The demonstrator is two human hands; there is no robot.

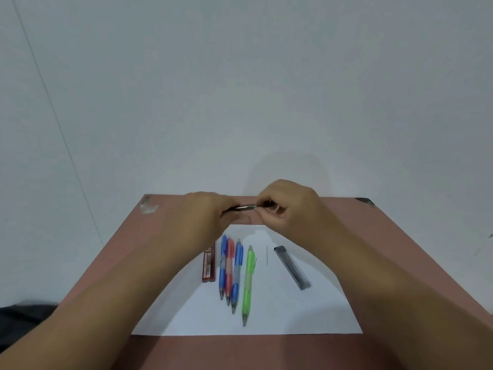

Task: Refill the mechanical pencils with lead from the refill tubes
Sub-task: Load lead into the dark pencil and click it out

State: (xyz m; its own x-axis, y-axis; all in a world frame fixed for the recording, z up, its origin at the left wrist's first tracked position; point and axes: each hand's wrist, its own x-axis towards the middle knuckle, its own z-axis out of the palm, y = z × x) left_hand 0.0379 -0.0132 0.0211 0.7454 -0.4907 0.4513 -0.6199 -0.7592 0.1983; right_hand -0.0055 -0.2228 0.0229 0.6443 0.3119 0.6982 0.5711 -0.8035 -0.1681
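Observation:
My left hand (205,212) grips a dark mechanical pencil with a metal end (245,207), held level above the far edge of the white paper (280,311). My right hand (288,206) pinches the pencil's metal end with its fingertips. On the paper lie a blue pencil (223,265), a red pencil (229,271), another blue pencil (237,276) and a green pencil (248,284), side by side. A red refill tube (209,265) lies left of them. A single thin lead (267,255) and a grey refill tube (292,267) lie to the right.
The paper sits on a reddish-brown table (373,249) pushed against a pale wall (240,89). A whitish scuff (148,206) marks the table's far left corner. Dark cloth (24,321) shows at the lower left, off the table.

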